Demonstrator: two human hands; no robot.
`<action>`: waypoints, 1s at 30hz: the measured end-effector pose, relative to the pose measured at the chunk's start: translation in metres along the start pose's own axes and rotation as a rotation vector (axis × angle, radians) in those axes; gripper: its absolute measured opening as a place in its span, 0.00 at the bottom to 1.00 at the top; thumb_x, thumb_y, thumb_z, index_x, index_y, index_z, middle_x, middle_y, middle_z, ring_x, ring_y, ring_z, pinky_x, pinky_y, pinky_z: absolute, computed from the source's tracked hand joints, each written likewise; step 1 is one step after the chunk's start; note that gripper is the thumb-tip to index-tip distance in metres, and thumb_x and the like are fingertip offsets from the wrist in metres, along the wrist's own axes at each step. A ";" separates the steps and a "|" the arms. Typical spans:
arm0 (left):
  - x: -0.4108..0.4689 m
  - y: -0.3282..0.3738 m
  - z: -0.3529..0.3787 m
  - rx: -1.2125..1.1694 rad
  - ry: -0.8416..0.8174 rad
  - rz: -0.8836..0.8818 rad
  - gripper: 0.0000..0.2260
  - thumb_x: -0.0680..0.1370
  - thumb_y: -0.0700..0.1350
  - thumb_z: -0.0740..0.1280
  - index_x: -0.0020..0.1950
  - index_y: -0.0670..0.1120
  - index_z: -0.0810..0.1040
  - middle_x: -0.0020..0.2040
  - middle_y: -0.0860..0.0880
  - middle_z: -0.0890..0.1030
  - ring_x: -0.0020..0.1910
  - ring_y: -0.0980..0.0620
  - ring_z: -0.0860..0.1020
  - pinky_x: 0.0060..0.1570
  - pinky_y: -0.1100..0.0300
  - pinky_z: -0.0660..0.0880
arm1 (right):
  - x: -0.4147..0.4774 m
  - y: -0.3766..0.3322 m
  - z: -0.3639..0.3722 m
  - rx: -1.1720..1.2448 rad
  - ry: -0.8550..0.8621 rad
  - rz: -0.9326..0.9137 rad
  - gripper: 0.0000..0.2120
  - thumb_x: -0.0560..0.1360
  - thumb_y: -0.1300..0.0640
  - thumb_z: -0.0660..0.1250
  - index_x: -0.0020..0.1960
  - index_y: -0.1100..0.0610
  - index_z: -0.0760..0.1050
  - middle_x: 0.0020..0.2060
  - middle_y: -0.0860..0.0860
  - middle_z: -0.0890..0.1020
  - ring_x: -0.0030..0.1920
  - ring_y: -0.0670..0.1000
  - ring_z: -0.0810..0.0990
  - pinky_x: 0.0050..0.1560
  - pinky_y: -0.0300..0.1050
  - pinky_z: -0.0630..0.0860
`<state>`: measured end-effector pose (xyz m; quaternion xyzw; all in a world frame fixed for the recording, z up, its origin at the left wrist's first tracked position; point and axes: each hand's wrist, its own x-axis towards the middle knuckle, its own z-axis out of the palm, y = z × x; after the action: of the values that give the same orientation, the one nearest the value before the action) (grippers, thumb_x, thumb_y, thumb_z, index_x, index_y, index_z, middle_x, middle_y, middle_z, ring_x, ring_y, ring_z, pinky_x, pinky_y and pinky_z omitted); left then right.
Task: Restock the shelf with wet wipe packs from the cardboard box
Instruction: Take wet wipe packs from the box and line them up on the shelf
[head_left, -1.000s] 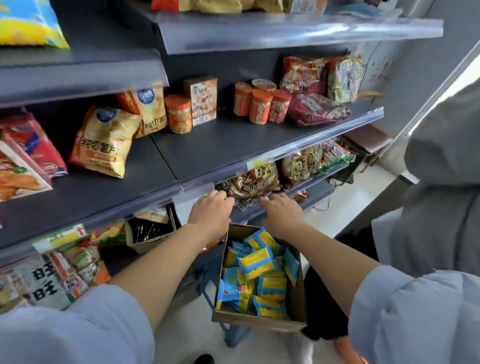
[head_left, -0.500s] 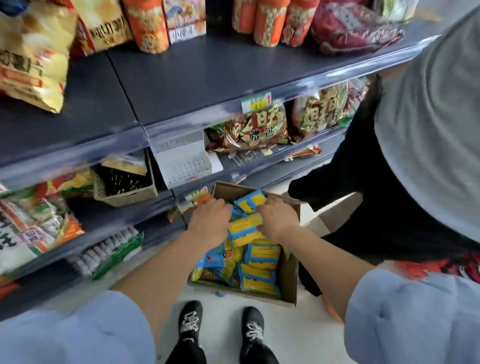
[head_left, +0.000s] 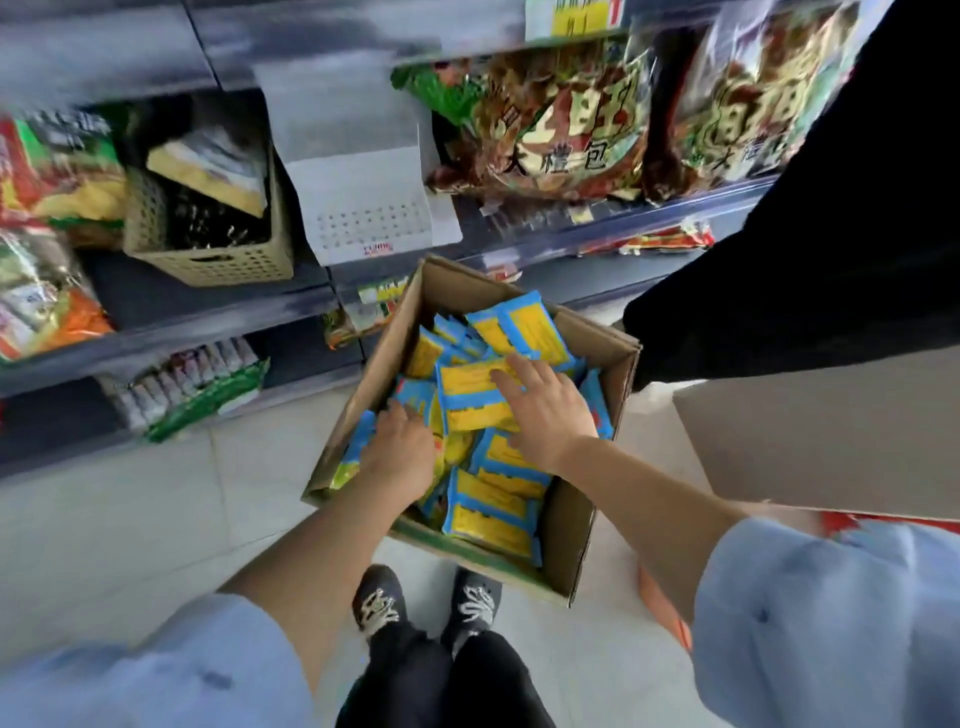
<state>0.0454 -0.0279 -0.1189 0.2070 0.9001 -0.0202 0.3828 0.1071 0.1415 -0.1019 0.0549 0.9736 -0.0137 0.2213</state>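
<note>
Head camera: left hand (head_left: 397, 452) dips into the brown cardboard box (head_left: 569, 525) on the floor, fingertips buried among blue-and-yellow wet wipe packs (head_left: 488, 519) — grip impossible to tell. Right hand (head_left: 545, 410) lies spread flat on the top pack (head_left: 470, 397). Beyond, the grey metal shelf (head_left: 208, 317) is motion-blurred.

The open-topped brown cardboard box (head_left: 571, 535) holds flat plastic wet wipe packs (head_left: 488, 514), blue-bordered with yellow panels. The perforated plastic basket (head_left: 208, 262) is beige. The metal shelf (head_left: 171, 291) is dark grey. The lace-up shoes (head_left: 378, 587) are black with white laces.
</note>
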 end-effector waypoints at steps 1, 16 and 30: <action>0.005 0.000 0.005 -0.048 -0.006 -0.021 0.28 0.80 0.38 0.58 0.76 0.36 0.48 0.77 0.37 0.47 0.75 0.39 0.54 0.71 0.48 0.58 | 0.002 0.001 0.006 -0.027 0.019 0.006 0.39 0.72 0.49 0.71 0.76 0.51 0.53 0.76 0.55 0.54 0.73 0.58 0.57 0.70 0.52 0.61; 0.020 0.006 0.014 -0.265 -0.012 -0.119 0.40 0.73 0.50 0.73 0.76 0.48 0.51 0.71 0.40 0.55 0.64 0.37 0.69 0.57 0.49 0.72 | 0.018 0.032 -0.008 0.898 -0.116 0.445 0.27 0.74 0.59 0.60 0.73 0.52 0.63 0.61 0.57 0.76 0.58 0.60 0.76 0.51 0.48 0.75; -0.010 -0.006 -0.034 -0.485 0.240 -0.117 0.13 0.81 0.44 0.59 0.64 0.46 0.73 0.61 0.44 0.77 0.58 0.41 0.75 0.50 0.50 0.72 | 0.007 0.031 -0.029 1.169 0.125 0.560 0.10 0.73 0.52 0.69 0.52 0.46 0.72 0.43 0.50 0.78 0.41 0.54 0.78 0.45 0.54 0.80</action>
<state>0.0262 -0.0304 -0.0881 0.0579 0.9280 0.1985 0.3100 0.0922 0.1746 -0.0788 0.4187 0.7655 -0.4797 0.0930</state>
